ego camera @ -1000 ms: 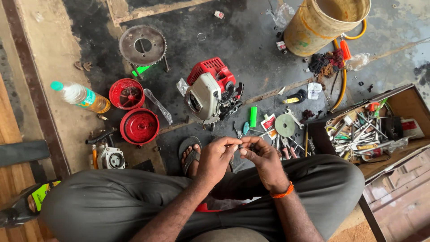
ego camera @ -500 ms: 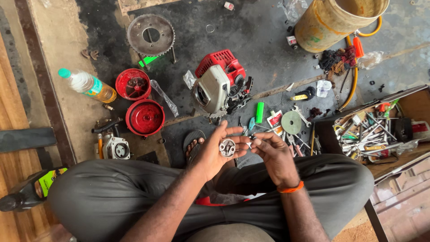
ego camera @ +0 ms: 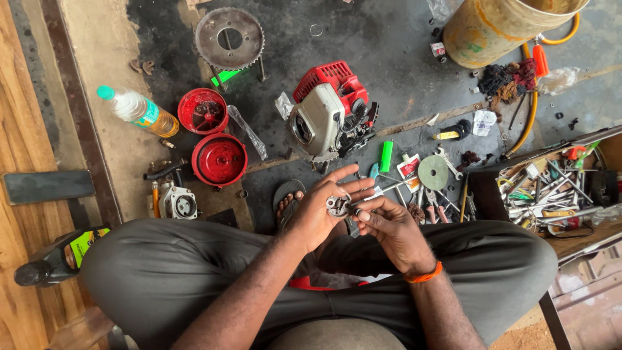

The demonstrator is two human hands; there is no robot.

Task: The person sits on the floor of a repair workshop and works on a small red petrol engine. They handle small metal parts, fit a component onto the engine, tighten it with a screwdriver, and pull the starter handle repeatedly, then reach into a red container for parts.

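A dark, oil-stained floor (ego camera: 402,52) is carrying a red-and-white small engine (ego camera: 330,113) just beyond the fingers (ego camera: 350,188), two red round covers (ego camera: 219,159) (side by side) lying further left, a toolbox (ego camera: 551,188) sitting right.

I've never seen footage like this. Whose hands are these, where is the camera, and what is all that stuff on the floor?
There is no machine at work here: a person sits on the floor with a camera on the head, looking down over their own knees.

The left hand cradles a small grey metal part in an open palm. The right hand, with an orange band at the wrist, touches that part with its fingertips.

On the dark floor ahead lie a small red and white engine, two red round covers, a toothed metal disc, a plastic bottle and scattered hand tools. A wooden toolbox stands to the right, a yellowish bucket at the top.
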